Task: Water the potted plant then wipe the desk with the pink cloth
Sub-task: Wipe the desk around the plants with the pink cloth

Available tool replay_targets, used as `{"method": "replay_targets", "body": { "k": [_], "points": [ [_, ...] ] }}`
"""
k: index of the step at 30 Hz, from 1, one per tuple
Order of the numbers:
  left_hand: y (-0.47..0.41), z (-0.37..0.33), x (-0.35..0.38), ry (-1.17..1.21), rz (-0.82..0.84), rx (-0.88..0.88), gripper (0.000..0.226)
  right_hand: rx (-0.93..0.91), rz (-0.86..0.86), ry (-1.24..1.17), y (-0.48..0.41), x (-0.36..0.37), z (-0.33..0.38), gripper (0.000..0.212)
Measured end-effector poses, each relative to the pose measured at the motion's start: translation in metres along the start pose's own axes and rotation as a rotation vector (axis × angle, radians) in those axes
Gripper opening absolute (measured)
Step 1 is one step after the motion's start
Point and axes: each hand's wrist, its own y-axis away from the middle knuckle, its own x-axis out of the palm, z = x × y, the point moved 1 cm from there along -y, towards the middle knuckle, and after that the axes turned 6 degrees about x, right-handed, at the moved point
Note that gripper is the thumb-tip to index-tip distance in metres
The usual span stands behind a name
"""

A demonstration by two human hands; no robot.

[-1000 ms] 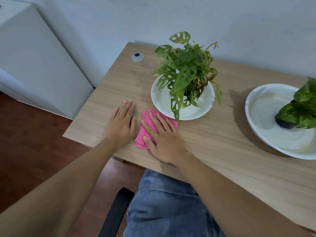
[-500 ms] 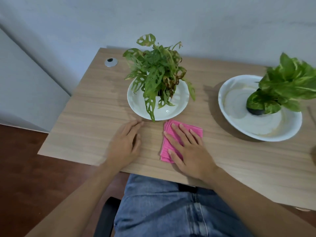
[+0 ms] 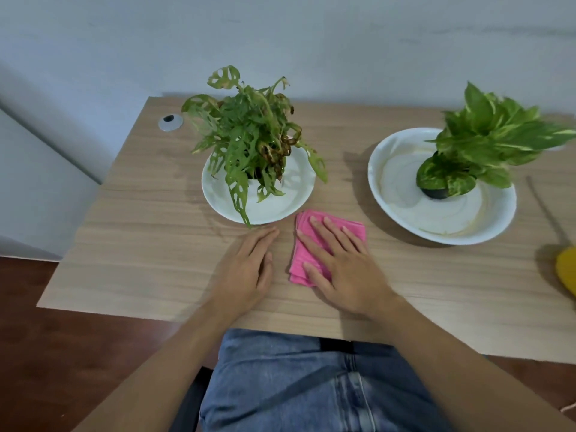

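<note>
A folded pink cloth (image 3: 304, 244) lies on the wooden desk (image 3: 140, 244), just in front of a white plate (image 3: 274, 207). On that plate stands a potted plant with holed leaves (image 3: 249, 135). My right hand (image 3: 339, 263) lies flat on the cloth, fingers spread, pressing it to the desk. My left hand (image 3: 249, 269) rests flat on the bare wood beside it, fingers together, holding nothing.
A second leafy plant (image 3: 486, 141) in a dark pot sits on a larger white plate (image 3: 405, 213) at the right. A yellow object (image 3: 567, 272) shows at the right edge. A silver cable grommet (image 3: 170, 122) is set in the desk's back left corner.
My right hand has slid the pink cloth to the right, from the left front of the plate to its right front. My left hand followed, and the view panned right.
</note>
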Motion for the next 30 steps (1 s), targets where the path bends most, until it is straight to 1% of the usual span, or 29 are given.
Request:
{"method": "replay_targets", "body": {
  "k": [5, 9, 12, 14, 18, 21, 24, 26, 30],
  "points": [
    [-0.022, -0.016, 0.018, -0.001, 0.069, -0.008, 0.057, 0.124, 0.012, 0.003, -0.031, -0.009, -0.024, 0.068],
    [-0.022, -0.018, 0.022, -0.064, 0.093, -0.015, 0.062, 0.250, 0.006, -0.029, -0.079, -0.014, -0.025, 0.069],
    [-0.022, -0.017, 0.024, -0.079, 0.113, -0.035, 0.064, 0.299, 0.019, -0.055, -0.090, -0.015, -0.019, 0.068],
    [-0.022, -0.016, 0.025, -0.097, 0.127, -0.039, 0.065, 0.277, 0.001, -0.054, -0.076, -0.012, -0.013, 0.067],
    [-0.021, -0.014, 0.029, -0.118, 0.141, -0.045, 0.065, 0.145, 0.011, -0.022, -0.027, -0.010, -0.004, 0.066],
    [-0.021, -0.013, 0.031, -0.142, 0.144, -0.051, 0.063, 0.103, 0.028, -0.019, -0.019, -0.011, -0.009, 0.069],
    [-0.021, -0.013, 0.031, -0.152, 0.142, -0.050, 0.065, 0.158, 0.040, -0.035, -0.048, -0.015, -0.022, 0.078],
    [-0.021, -0.015, 0.029, -0.145, 0.136, -0.059, 0.065, 0.194, 0.081, -0.040, -0.077, -0.020, -0.029, 0.082],
    [-0.022, -0.016, 0.027, -0.134, 0.137, -0.063, 0.065, 0.211, 0.190, -0.014, -0.126, -0.034, -0.029, 0.086]
  ]
}}
